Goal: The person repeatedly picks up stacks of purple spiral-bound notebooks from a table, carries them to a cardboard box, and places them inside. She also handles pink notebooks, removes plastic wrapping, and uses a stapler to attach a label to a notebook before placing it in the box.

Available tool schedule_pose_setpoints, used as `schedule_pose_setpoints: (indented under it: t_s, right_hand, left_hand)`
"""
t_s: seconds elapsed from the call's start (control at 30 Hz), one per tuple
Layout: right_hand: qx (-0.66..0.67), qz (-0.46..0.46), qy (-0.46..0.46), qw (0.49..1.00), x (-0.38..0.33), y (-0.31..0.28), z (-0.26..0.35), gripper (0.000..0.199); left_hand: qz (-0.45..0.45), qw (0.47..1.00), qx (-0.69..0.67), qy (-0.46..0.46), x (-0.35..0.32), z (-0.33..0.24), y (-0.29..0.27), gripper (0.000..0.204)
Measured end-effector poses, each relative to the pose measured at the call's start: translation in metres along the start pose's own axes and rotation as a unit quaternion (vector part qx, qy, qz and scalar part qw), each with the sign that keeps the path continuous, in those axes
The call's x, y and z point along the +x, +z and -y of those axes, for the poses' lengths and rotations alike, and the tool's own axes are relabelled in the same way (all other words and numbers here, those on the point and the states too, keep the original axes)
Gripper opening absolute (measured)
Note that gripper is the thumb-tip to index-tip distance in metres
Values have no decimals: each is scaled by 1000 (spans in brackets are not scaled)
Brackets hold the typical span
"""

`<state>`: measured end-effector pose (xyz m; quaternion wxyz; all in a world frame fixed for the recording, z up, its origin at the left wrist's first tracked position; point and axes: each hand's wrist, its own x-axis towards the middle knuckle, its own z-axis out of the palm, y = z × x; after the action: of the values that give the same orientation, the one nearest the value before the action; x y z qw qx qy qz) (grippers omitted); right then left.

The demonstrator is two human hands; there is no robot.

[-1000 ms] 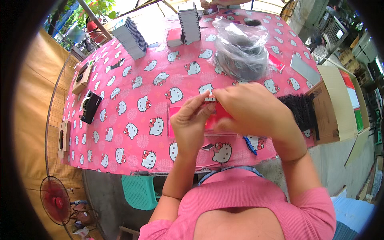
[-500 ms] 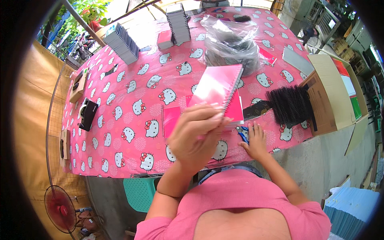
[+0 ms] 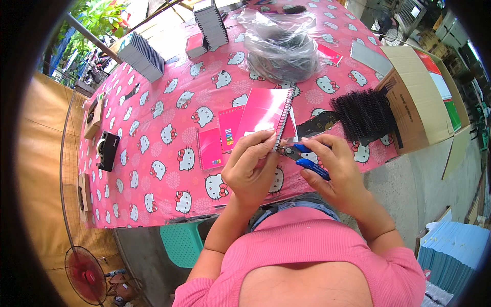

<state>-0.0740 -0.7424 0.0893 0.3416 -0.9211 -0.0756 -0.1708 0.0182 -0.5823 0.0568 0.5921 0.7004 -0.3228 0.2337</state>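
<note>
My left hand point(image 3: 250, 166) grips a pink spiral notebook point(image 3: 263, 110) by its lower end, its black coil running along the right side. Blue-handled pliers point(image 3: 309, 162) are in my right hand point(image 3: 337, 171), fingers round the spread handles. Their jaws meet the bottom end of the coil, close to my left fingertips. Beneath the held notebook lie more pink covers point(image 3: 230, 125), partly hidden. Another small pink spiral notebook point(image 3: 209, 148) rests flat to the left of them.
Black binding coils point(image 3: 362, 116) lie beside an open cardboard box point(image 3: 406, 120) on the right. A clear plastic bag point(image 3: 281, 51) with dark contents sits farther back. Notebook stacks point(image 3: 140, 57) stand far left. A black tape dispenser point(image 3: 108, 151) is near the left edge.
My right hand has picked up the pliers from the table and brought them to the notebook's coil. The notebook has come lower and slightly left in my left hand.
</note>
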Motion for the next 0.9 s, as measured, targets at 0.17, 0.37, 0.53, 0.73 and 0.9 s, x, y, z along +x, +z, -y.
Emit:
schedule_pose_setpoints:
  t_s: [0.17,0.37,0.53,0.73,0.9]
  right_hand:
    - [347,136,150,916,-7,17,-14,43]
    - [258,187,144,937,-34,67,-46,41]
    - [-9,120,89,989,-78,119,-102,44]
    - [-36,125,62,990,-80,119,-101,43]
    - [-3,113,88,990,-81,98,-101,40]
  left_hand:
    - [-14,995,15,94,0,5,-6,20]
    - [-310,939,-138,-63,15,27,-48,11]
    - [-398,817,-178,-378,-52,120,-118,15]
    - [-129,732,501,-443,-113,187,-98,60]
    - [-18,741,447,-500,-99,206,-102,74]
